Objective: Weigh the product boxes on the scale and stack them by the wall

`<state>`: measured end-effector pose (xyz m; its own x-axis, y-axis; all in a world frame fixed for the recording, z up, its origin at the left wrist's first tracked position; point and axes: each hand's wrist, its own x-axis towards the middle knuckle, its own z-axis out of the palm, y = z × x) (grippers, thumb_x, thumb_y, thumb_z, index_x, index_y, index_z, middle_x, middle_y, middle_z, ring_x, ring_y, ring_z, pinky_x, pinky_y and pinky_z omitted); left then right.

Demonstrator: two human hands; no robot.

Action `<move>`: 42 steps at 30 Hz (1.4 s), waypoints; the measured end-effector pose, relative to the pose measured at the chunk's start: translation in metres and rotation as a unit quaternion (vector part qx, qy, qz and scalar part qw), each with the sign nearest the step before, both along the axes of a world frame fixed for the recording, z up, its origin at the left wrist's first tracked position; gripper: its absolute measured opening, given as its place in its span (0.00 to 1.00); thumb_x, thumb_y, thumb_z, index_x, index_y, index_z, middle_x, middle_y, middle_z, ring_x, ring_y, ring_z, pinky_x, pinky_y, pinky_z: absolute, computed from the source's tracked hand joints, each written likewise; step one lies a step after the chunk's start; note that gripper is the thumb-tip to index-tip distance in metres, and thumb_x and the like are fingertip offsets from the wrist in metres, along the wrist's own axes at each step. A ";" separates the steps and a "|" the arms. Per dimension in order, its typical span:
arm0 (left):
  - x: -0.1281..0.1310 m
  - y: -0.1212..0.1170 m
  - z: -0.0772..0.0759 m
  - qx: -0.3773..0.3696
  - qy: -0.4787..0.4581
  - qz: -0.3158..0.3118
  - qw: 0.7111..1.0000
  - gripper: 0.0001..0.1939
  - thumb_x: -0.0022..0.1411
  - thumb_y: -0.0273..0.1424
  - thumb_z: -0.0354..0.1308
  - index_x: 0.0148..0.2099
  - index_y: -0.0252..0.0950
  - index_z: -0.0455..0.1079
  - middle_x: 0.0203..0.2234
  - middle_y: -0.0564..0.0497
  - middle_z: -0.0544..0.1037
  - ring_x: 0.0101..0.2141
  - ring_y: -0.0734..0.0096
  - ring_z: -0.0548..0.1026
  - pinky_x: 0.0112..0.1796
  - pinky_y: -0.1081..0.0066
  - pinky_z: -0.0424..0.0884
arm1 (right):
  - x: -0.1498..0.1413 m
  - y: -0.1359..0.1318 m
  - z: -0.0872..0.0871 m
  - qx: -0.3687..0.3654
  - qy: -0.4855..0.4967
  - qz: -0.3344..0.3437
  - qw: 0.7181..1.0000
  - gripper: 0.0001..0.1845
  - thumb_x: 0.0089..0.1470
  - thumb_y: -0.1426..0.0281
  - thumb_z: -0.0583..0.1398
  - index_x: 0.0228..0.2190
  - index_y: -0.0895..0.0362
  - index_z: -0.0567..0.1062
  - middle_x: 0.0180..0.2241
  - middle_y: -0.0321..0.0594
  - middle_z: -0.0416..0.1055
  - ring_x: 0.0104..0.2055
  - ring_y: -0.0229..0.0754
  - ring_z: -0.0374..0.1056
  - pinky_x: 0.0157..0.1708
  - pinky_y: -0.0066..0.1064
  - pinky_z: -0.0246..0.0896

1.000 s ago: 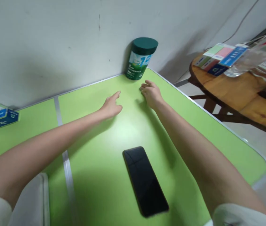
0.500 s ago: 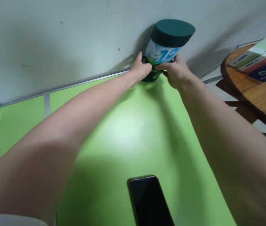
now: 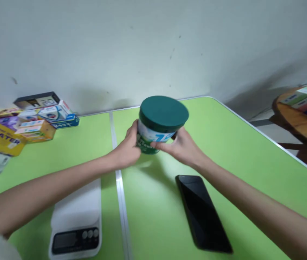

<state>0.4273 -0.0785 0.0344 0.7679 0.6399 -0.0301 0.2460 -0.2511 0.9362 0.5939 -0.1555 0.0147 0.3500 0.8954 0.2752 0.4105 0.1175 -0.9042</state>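
Against the pale wall (image 3: 88, 43) stands the green table (image 3: 148, 202), and above its middle, just right of the metal seam (image 3: 121, 196), is the tub (image 3: 156, 136), upright with a slight lean; the shadow below suggests that it is raised off the surface. Wide and round, it looks like stiff plastic, unlikely to dent or break under a firm squeeze. How full it is cannot be seen; if full, I would expect some heft, enough to justify two hands. Its smooth label could slide under damp skin. The broad lid (image 3: 164, 112) overhangs the body, so the sounder hold is low on the walls, with the rim left alone in case it lifts away. Both hands are clamped there: the left hand (image 3: 127, 150) against the left side, the right hand (image 3: 186, 146) around the right, its thumb (image 3: 161, 146) across the front. Fingers behind the tub are hidden. The phone (image 3: 204, 213) lies nearer, apart from it.
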 end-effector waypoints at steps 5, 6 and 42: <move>-0.153 -0.049 0.024 -0.120 0.021 0.068 0.990 0.45 0.51 0.21 0.48 0.69 0.45 0.35 0.68 0.55 0.40 0.66 0.58 0.42 0.60 0.57 0.58 | -0.111 -0.018 0.026 -0.053 -0.020 0.150 0.987 0.53 0.39 0.59 0.69 0.60 0.55 0.49 0.56 0.53 0.61 0.58 0.58 0.59 0.56 0.52 0.56; -0.174 -0.058 0.024 -0.137 0.019 0.087 0.986 0.45 0.52 0.21 0.47 0.69 0.47 0.36 0.68 0.57 0.41 0.66 0.58 0.44 0.60 0.57 0.58 | -0.129 -0.020 0.028 -0.060 -0.026 0.170 0.983 0.54 0.40 0.60 0.69 0.61 0.55 0.48 0.56 0.53 0.62 0.58 0.58 0.60 0.55 0.52 0.57; -0.323 -0.034 -0.054 -0.090 -0.150 0.314 0.933 0.46 0.49 0.17 0.47 0.69 0.40 0.38 0.68 0.50 0.45 0.66 0.62 0.44 0.64 0.61 0.48 | -0.317 0.082 -0.003 -0.030 -0.064 0.206 0.976 0.45 0.38 0.55 0.68 0.55 0.55 0.58 0.50 0.52 0.67 0.50 0.56 0.67 0.48 0.50 0.65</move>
<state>0.1039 -0.1121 -0.0195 0.2333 0.9721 -0.0236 0.0115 0.0215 0.9997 0.2768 -0.0737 0.0121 -0.0763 0.9687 0.2363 0.4504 0.2449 -0.8586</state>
